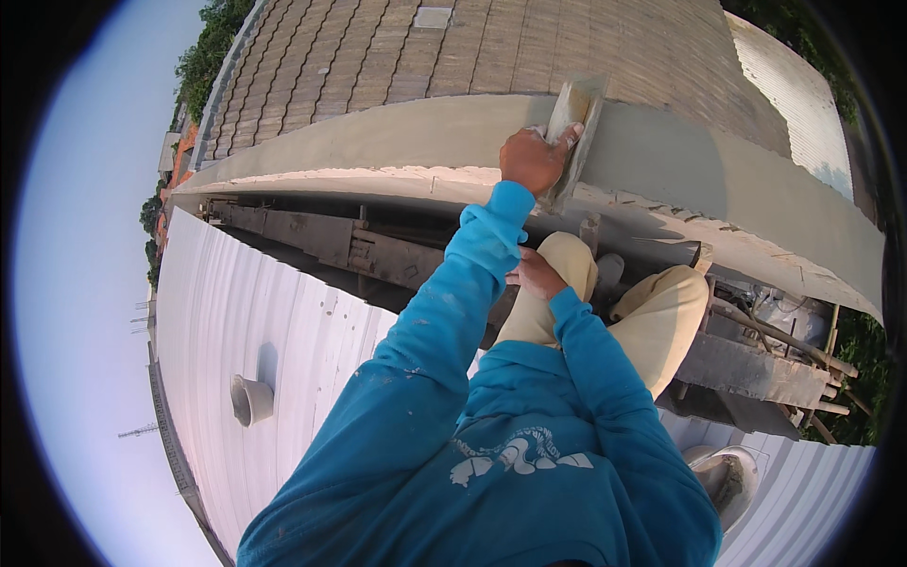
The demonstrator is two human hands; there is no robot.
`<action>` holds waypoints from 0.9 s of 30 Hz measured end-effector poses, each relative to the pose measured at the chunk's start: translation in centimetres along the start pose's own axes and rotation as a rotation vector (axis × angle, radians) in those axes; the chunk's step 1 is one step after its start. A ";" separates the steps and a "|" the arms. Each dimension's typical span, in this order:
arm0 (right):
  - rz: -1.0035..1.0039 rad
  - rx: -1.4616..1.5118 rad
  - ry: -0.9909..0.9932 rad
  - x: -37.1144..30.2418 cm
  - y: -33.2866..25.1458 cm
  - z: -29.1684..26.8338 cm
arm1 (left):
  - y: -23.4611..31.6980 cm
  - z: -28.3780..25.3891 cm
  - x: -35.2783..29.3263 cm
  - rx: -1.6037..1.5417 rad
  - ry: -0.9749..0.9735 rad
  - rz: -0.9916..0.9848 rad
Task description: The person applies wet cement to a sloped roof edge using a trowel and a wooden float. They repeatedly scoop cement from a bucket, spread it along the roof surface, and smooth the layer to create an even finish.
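Observation:
My left hand (535, 159) is closed round a plastering float (584, 113), a long flat tool smeared with grey plaster. The float lies across the top of a plastered ledge (661, 142), where a darker, wet-looking patch stretches to its right. Below that wrist, my right hand (539, 276) meets the underside of the blue left sleeve (477, 250), its fingers closed at the fabric and partly hidden. The sleeve is bunched near the wrist. My knees (557, 269), in cream trousers, are bent close to the ledge.
A tiled roof (416, 57) rises beyond the ledge. Wooden planks (397, 255) and poles (784, 331) run below it, over a dark gap. A pale bucket (251, 400) lies on white metal roofing (312, 350) at left; a container of mortar (727, 482) sits lower right.

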State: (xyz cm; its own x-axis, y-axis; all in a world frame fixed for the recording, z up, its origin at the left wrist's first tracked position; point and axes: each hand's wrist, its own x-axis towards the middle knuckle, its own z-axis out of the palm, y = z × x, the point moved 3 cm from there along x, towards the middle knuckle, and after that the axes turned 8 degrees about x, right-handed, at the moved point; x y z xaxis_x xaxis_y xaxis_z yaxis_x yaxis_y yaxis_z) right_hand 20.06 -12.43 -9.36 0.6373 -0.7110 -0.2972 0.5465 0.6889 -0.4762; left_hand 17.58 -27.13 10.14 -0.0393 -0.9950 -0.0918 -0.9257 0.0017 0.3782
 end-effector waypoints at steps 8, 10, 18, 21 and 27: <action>-0.031 0.090 0.016 0.5 1.7 -1.7 | 9.9 4.8 -3.0 -0.026 0.015 0.147; -0.029 0.072 0.002 0.7 1.9 -1.4 | 12.7 6.1 -4.3 -0.041 0.020 0.197; -0.088 -0.089 0.029 -0.1 0.2 -0.9 | 26.1 11.7 -14.1 -0.426 -0.358 0.539; -0.078 -0.035 0.086 -1.1 0.3 -1.2 | 24.7 9.6 -13.8 -0.487 -0.602 0.523; -0.089 0.089 0.095 -0.4 1.1 -1.9 | 10.5 3.1 -6.7 -0.848 -0.431 0.477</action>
State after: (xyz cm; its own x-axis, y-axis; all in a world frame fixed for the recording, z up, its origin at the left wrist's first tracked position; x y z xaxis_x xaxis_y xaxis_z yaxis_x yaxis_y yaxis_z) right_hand 19.36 -11.67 -11.38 0.5325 -0.7769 -0.3360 0.6472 0.6295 -0.4300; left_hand 6.95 -20.10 11.92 -0.6128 -0.7900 -0.0201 -0.2209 0.1468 0.9642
